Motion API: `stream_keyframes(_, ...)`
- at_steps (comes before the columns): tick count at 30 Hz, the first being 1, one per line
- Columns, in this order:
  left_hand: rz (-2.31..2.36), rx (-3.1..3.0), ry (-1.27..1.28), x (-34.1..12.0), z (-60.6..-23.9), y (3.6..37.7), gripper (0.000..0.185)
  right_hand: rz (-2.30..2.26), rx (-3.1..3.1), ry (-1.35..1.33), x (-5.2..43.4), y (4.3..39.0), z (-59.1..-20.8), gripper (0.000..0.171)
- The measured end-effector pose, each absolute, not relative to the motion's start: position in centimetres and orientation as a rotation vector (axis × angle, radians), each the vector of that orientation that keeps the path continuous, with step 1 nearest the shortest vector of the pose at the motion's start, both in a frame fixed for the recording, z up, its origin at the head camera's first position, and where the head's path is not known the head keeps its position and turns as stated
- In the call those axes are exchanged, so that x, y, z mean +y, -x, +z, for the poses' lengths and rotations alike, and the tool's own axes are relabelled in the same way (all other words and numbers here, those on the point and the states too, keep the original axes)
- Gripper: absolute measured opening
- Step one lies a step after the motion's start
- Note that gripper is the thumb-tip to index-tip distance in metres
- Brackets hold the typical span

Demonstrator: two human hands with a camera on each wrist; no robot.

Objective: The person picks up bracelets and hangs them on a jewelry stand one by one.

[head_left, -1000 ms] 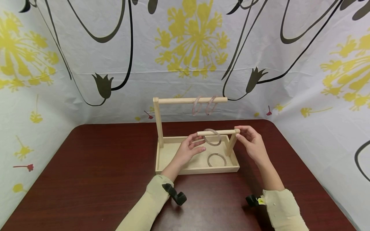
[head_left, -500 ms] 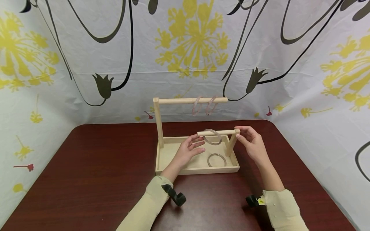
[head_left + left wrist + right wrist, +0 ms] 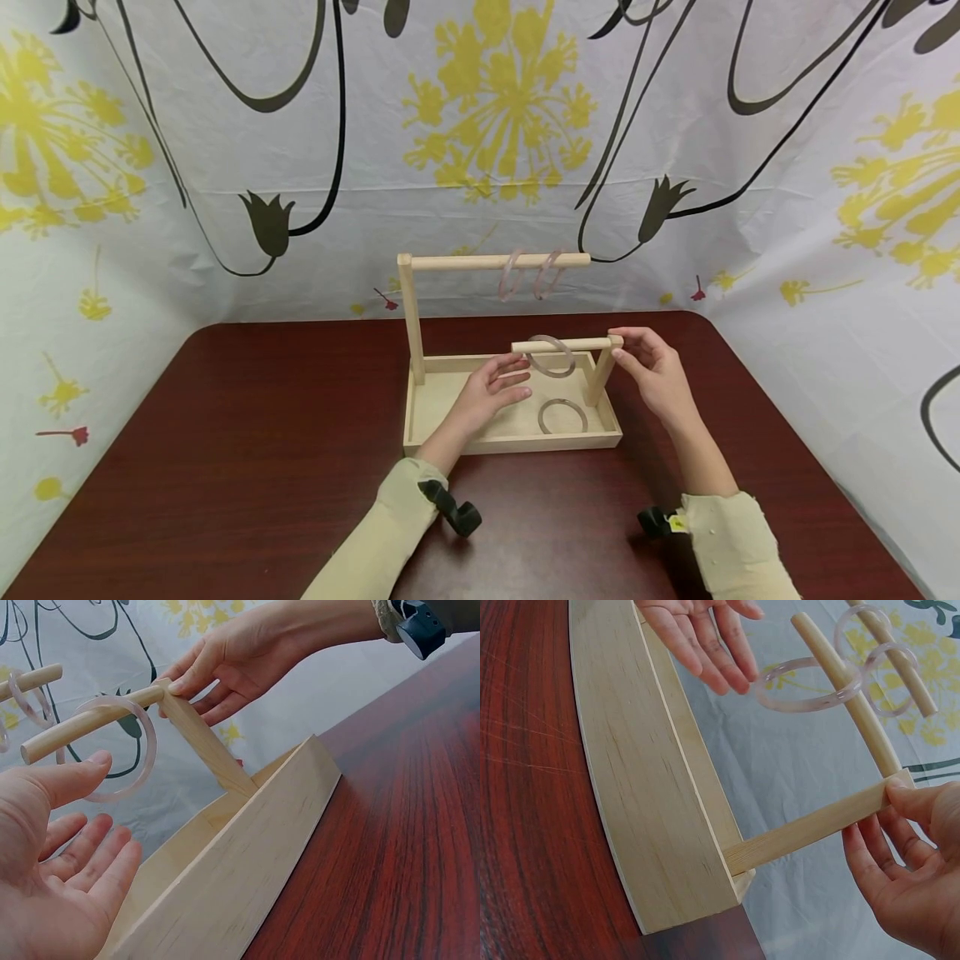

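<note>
The left hand (image 3: pixel 487 392) hovers open over the wooden tray (image 3: pixel 435 400), palm up and fingers loosely spread, holding nothing; its fingertips lie just beside a clear ring (image 3: pixel 551 356) that hangs on the low bar (image 3: pixel 562 343). In the left wrist view the thumb (image 3: pixel 71 776) is close to that ring (image 3: pixel 120 750) but apart from it. The right hand (image 3: pixel 656 375) steadies the low bar's post (image 3: pixel 600 379) at its top corner, thumb and fingertips pinching the joint where bar and post meet; the right wrist view shows the fingers (image 3: pixel 900 825) pressed against the post (image 3: pixel 817 825). A second ring (image 3: pixel 562 415) lies flat on the tray floor, below the hanging one and near the post. Two pinkish rings (image 3: pixel 528 273) hang side by side on the tall bar (image 3: pixel 498 261) behind. The tray sits on a dark red table (image 3: pixel 225 433), before a flowered cloth (image 3: pixel 225 167).
</note>
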State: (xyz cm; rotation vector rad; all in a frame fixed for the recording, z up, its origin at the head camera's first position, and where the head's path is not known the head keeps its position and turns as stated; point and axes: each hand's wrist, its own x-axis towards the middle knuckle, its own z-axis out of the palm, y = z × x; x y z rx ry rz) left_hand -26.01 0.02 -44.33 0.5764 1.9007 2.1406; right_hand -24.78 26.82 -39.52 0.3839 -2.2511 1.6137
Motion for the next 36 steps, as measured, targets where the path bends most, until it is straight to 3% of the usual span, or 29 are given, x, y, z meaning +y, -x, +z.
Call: stream_keyframes(36, 1.745, 2.035, -0.597, 0.73, -44.42, 26.0, 0.052, 1.633, -2.245, -0.382, 26.81, 24.62, -39.39, 0.03)
